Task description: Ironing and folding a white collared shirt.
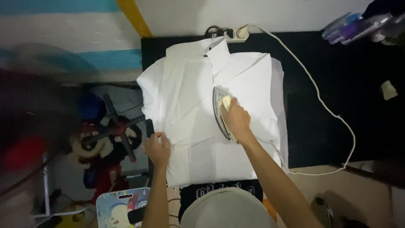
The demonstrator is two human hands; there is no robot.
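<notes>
A white shirt (190, 97) lies spread flat on a black table (320, 105), collar toward the far wall. My right hand (237, 118) grips the handle of a clothes iron (220, 110) resting on the shirt's right half. At the shirt's lower left edge, my left hand (157, 147) pinches the fabric. The iron's white cord (325, 105) loops across the table to a power strip (234, 33) at the back.
A fan stand with toys and clutter (109, 139) sits on the floor to the left. Several small items (358, 25) lie at the table's far right corner. A rounded grey object (223, 207) is just below the shirt.
</notes>
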